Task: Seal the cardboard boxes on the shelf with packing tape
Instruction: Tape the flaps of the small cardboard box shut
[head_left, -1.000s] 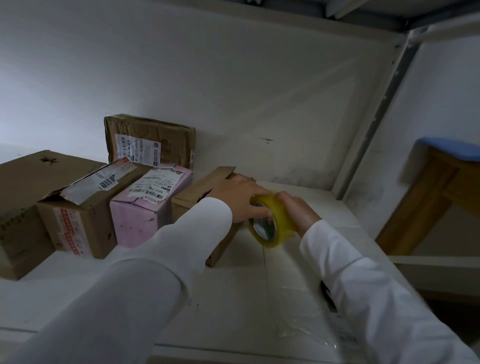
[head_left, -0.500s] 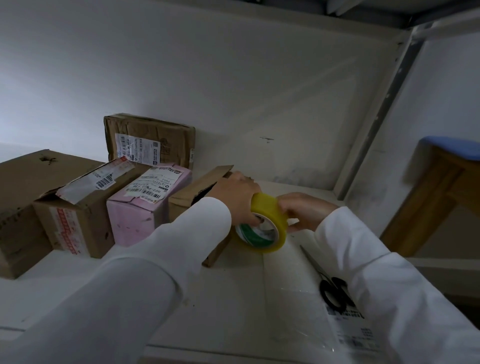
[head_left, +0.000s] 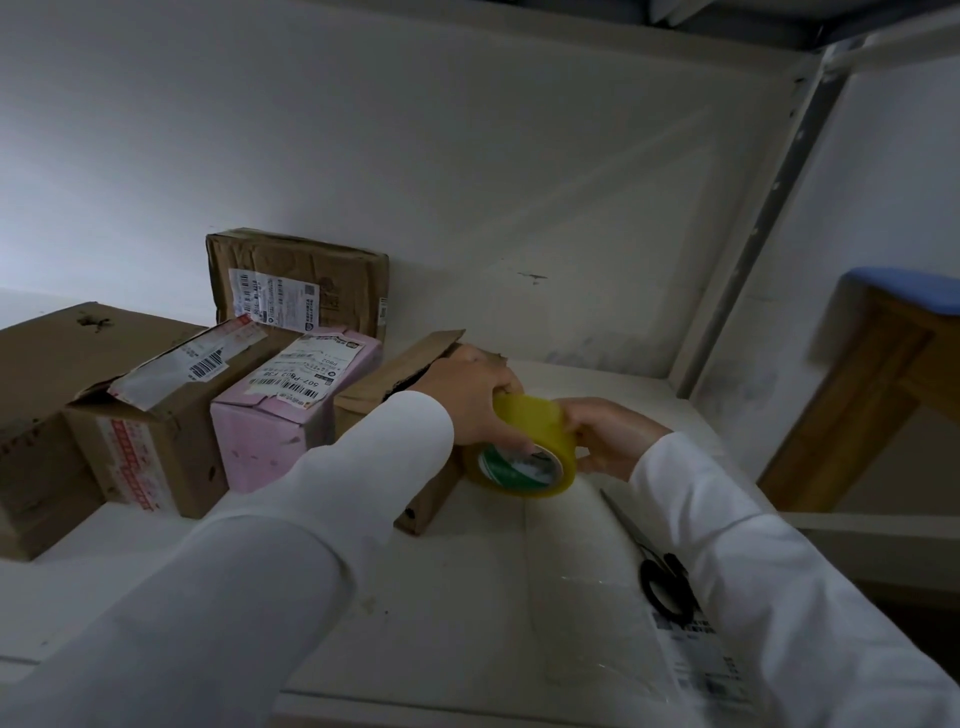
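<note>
A yellow roll of packing tape (head_left: 524, 447) with a green-and-white core hangs just above the white shelf (head_left: 467, 597), beside a small brown cardboard box (head_left: 384, 384) whose top flap stands partly open. My left hand (head_left: 470, 395) lies over that box's top and grips the roll from the left, thumb inside the core. My right hand (head_left: 608, 436) holds the roll's right side with curled fingers. Both sleeves are white. The box's right face is mostly hidden behind my left arm and the roll.
Left of the small box stand a pink box (head_left: 291, 405), a brown box with a torn label (head_left: 156, 421), a large brown box (head_left: 47, 405) and a flat brown parcel (head_left: 301, 280) against the back wall. Black scissors (head_left: 660, 566) lie on a plastic mailer (head_left: 691, 660). A wooden stool (head_left: 872, 395) stands right.
The tape roll has tilted so its core faces me and dropped lower beside the box. My right hand slid off the roll's front to its right side. Scissors came into view.
</note>
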